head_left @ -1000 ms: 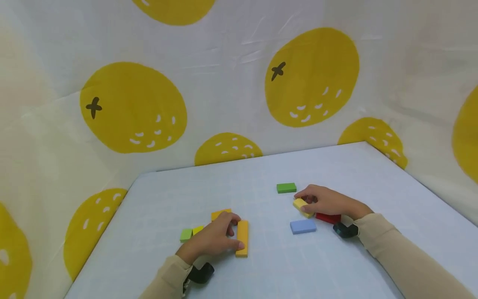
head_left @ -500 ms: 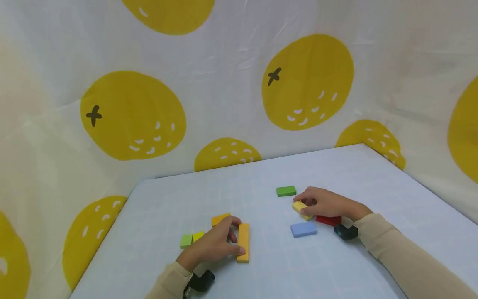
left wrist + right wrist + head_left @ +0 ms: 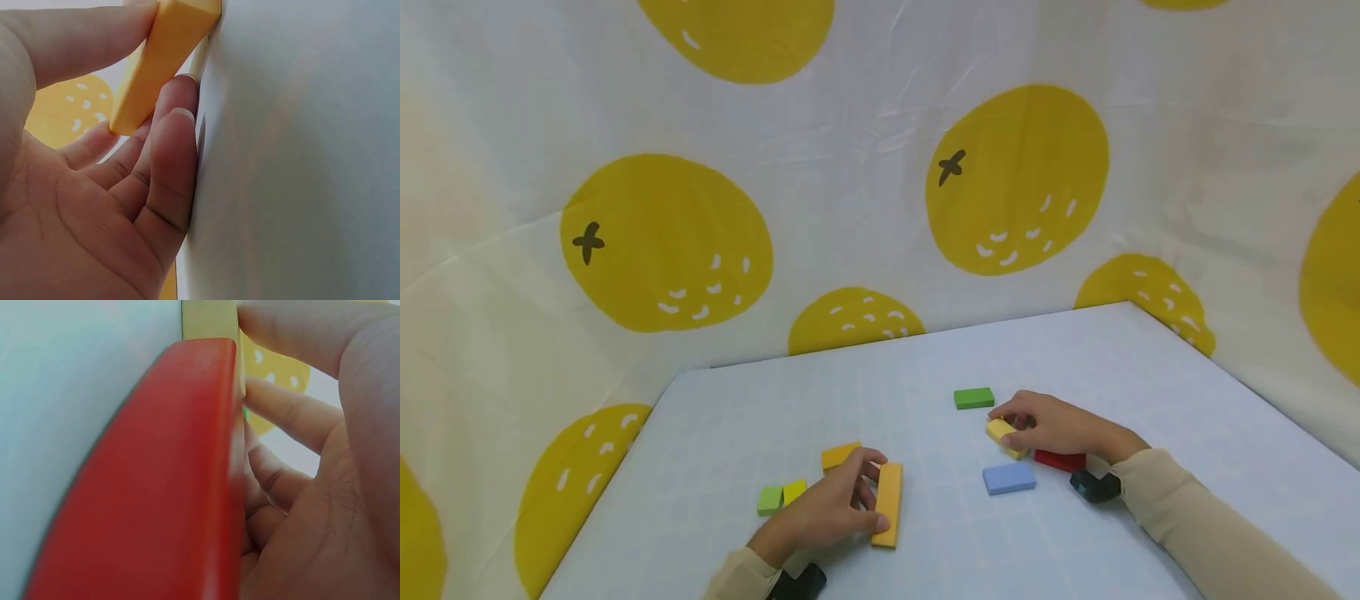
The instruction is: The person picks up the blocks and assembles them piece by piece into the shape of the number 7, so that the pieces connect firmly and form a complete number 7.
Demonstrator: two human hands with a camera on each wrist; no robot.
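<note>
My left hand (image 3: 827, 508) grips a long orange block (image 3: 889, 504) by its two ends, thumb at the near end and index finger at the far end. In the left wrist view this orange block (image 3: 165, 59) slants away from the palm, the other fingers bent below it. On the right side, my right hand (image 3: 1063, 427) pinches a pale yellow block (image 3: 1004, 435) between thumb and fingertips. Under that wrist lies a red block (image 3: 1060, 461), which fills much of the right wrist view, with the yellow block (image 3: 209, 319) just beyond it.
A blue block (image 3: 1009, 477) lies in front of the right hand, and a green block (image 3: 973, 398) behind it. Left of the left hand are a light green block (image 3: 770, 500), a bright yellow block (image 3: 793, 491) and a shorter orange block (image 3: 840, 456). A fruit-print cloth (image 3: 850, 208) stands behind the table.
The head view has tilted up, so everything sits lower. The long orange block in my left hand has turned slightly, its near end coming closer. My right hand keeps its place on the yellow block.
</note>
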